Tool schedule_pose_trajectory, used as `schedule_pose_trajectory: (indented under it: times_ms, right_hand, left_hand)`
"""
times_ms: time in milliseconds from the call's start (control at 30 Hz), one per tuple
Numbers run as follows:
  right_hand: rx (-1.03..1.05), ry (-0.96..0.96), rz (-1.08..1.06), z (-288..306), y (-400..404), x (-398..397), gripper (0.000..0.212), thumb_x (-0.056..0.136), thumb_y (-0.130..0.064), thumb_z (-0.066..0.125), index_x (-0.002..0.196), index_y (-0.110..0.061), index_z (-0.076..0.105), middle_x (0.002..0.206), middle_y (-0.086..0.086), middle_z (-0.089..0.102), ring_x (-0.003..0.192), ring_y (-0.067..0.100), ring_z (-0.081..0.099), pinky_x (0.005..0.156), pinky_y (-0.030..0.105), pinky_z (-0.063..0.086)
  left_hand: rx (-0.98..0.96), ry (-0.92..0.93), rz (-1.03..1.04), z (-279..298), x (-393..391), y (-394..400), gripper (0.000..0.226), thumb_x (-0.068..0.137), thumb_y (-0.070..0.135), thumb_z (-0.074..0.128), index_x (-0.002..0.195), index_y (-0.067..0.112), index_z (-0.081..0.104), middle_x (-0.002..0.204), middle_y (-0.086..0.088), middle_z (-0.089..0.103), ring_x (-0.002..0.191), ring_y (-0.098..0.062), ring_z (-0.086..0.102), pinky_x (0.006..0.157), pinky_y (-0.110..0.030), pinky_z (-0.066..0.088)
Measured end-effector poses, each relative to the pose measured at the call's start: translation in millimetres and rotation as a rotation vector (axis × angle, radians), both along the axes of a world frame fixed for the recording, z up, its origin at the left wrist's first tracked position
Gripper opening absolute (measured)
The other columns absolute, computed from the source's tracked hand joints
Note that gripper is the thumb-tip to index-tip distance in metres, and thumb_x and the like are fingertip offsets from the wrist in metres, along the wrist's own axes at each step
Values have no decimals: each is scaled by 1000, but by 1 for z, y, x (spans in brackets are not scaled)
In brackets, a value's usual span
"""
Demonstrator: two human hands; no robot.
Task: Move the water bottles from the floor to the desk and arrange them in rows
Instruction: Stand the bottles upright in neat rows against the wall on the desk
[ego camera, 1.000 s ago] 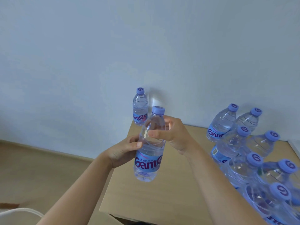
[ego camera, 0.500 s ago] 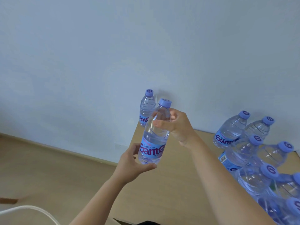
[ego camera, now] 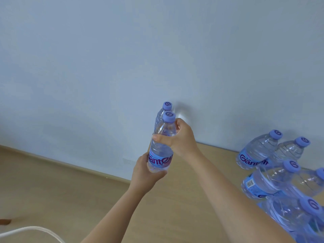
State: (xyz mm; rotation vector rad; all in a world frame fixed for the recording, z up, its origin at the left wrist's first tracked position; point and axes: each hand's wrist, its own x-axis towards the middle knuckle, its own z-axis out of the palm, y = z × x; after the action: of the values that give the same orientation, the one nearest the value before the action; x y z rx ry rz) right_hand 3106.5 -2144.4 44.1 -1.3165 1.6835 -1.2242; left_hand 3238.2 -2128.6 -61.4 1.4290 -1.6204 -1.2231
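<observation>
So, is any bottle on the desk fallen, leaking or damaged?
Nothing stands out. The clear plastic bottle with a purple cap, held by the left hand and right hand, is capped. The group of similar bottles on the light wooden desk shows no spill; their lean seems lens distortion.

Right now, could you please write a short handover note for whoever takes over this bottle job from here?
Right hand grips the held bottle by its shoulder; left hand holds its base.
It sits just in front of one upright bottle at the desk's far left corner by the wall.
A cluster of bottles stands at the right.
Left: set this one down, then line up rows.
</observation>
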Motion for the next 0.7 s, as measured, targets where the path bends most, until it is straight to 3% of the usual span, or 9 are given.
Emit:
schedule_pose_trajectory:
  times_ms: [67, 200, 367, 500, 700]
  right_hand:
    - [6, 23, -4, -4, -7, 1, 43, 57, -32, 87, 80, -32, 51, 86, -14, 61, 82, 4, 59, 70, 18, 42]
    - [15, 42, -30, -16, -16, -2, 42, 58, -29, 87, 78, -32, 50, 77, -17, 58, 66, -10, 54, 59, 4, 40]
    - [84, 55, -54, -29, -20, -5, 46, 59, -31, 87, 88, -20, 53, 82, -11, 58, 74, 4, 55, 61, 13, 42]
    - [94, 52, -73, -33, -26, -2, 45, 59, -29, 86, 85, -24, 50, 86, -8, 60, 78, 8, 57, 64, 18, 43]
    - [95, 64, -88, -37, -34, 2, 45, 59, -30, 86, 83, -31, 47, 88, -12, 60, 76, -1, 57, 58, 4, 40]
  left_hand:
    - [18, -31, 15, 0, -5, -8, 48, 56, 37, 82, 84, 51, 45, 96, 21, 51, 86, 14, 50, 63, -6, 34]
    - [66, -67, -5, -9, -11, -25, 49, 57, 36, 84, 88, 43, 48, 97, 17, 49, 80, 13, 49, 62, -6, 32]
    - [102, -98, -38, -21, -14, -39, 48, 57, 30, 85, 88, 39, 50, 98, 11, 52, 77, 2, 51, 60, -11, 35]
    - [108, -92, -24, -26, -17, -48, 48, 57, 28, 85, 90, 36, 52, 98, 9, 53, 83, -7, 54, 68, -20, 38]
    - [67, -126, -48, -26, -17, -64, 44, 58, 24, 84, 89, 29, 53, 80, 21, 50, 96, -18, 56, 73, -25, 40]
